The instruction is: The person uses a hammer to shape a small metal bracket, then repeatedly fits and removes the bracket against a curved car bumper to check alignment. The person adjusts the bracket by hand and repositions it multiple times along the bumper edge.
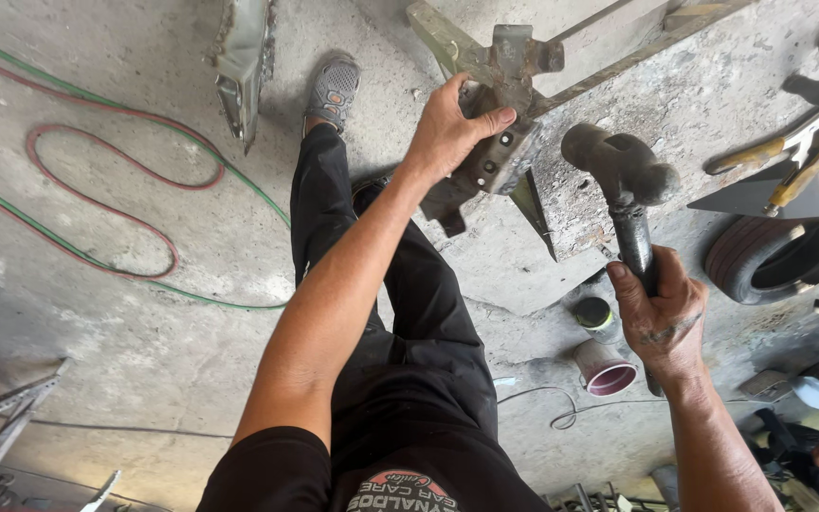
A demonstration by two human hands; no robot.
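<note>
My left hand grips a rusty cross-shaped metal bracket and holds it against the edge of a pitted steel plate. My right hand is closed around the dark handle of a heavy hammer. The hammer's round head hovers just right of the bracket, above the plate's near edge. I am in black trousers, with one grey shoe on the concrete floor.
Red and green hoses loop over the floor at left. A metal piece lies near the shoe. A pink cup and a dark can stand below the plate. Tools and a tyre crowd the right.
</note>
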